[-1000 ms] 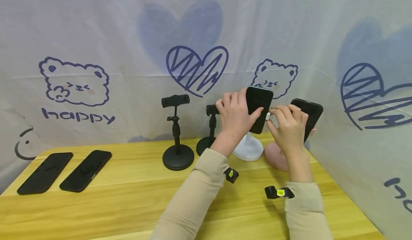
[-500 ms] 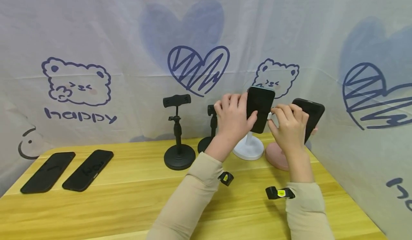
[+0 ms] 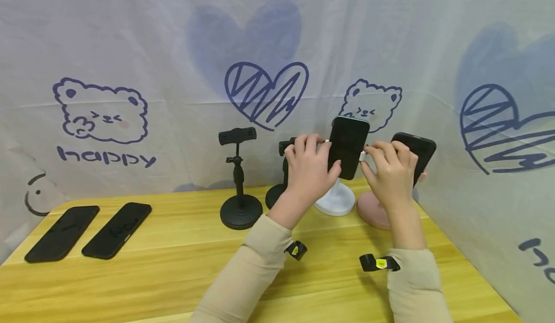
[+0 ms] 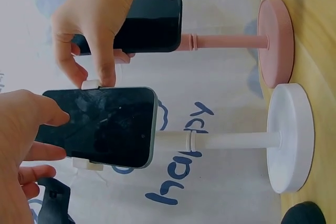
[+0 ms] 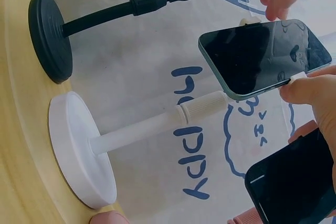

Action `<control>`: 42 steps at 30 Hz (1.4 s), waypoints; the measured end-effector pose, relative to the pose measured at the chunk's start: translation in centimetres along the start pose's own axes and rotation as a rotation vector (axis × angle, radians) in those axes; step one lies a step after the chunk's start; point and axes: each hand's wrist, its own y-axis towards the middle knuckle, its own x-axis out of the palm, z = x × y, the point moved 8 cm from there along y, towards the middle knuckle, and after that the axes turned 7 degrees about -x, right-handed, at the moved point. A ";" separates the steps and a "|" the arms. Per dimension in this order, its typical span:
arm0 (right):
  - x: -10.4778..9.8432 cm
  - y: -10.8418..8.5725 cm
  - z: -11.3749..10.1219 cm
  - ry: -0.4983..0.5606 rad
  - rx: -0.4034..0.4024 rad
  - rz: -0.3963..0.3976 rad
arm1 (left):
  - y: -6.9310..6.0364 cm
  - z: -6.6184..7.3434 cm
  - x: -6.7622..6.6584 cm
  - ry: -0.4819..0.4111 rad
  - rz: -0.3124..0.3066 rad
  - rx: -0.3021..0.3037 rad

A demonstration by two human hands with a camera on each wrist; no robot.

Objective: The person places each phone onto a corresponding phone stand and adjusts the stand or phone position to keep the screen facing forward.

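A phone (image 3: 348, 147) with a dark screen sits between the white clamp jaws of a white phone stand (image 3: 336, 201). My left hand (image 3: 308, 169) holds the phone at its left edge, thumb (image 4: 55, 114) on the screen and fingers at the side. With thumb and fingertips, my right hand (image 3: 388, 171) pinches the stand's white clamp end (image 4: 91, 84) at the phone's right edge. The opposite clamp end (image 4: 87, 164) shows on the other long edge. Behind the right hand, another black phone (image 3: 418, 152) is mounted on a pink phone stand (image 3: 373, 211).
Two black phones, a left one (image 3: 62, 234) and a right one (image 3: 117, 230), lie flat at the table's left. Left of the white stand are two black phone stands, one in front (image 3: 240, 211) and one partly behind my left hand (image 3: 275, 195). A printed cloth (image 3: 186, 121) hangs behind the table (image 3: 173, 275).
My left hand has slid a little down and left along the phone's edge, and the white clamp end there now shows. My right hand stays at the right clamp end.
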 end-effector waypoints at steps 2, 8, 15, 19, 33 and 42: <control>-0.2 -0.1 -0.1 -0.002 -0.014 0.006 | -0.3 0.1 -0.2 0.000 0.005 0.010; -0.7 -0.4 0.0 0.019 -0.042 0.046 | -1.4 0.3 -1.1 -0.016 0.055 0.064; -0.7 -0.5 0.0 0.036 -0.053 0.059 | -3.0 0.4 -1.9 -0.016 0.068 0.122; -0.8 -0.5 -0.1 0.050 -0.050 0.082 | -3.9 0.2 -2.2 -0.031 0.065 0.145; -0.9 -0.3 -0.2 0.036 -0.024 0.082 | -6.4 -1.5 -4.2 -0.038 -0.011 0.205; -0.9 -0.4 -0.3 0.017 -0.009 0.065 | -8.8 -3.3 -6.1 -0.010 -0.002 0.272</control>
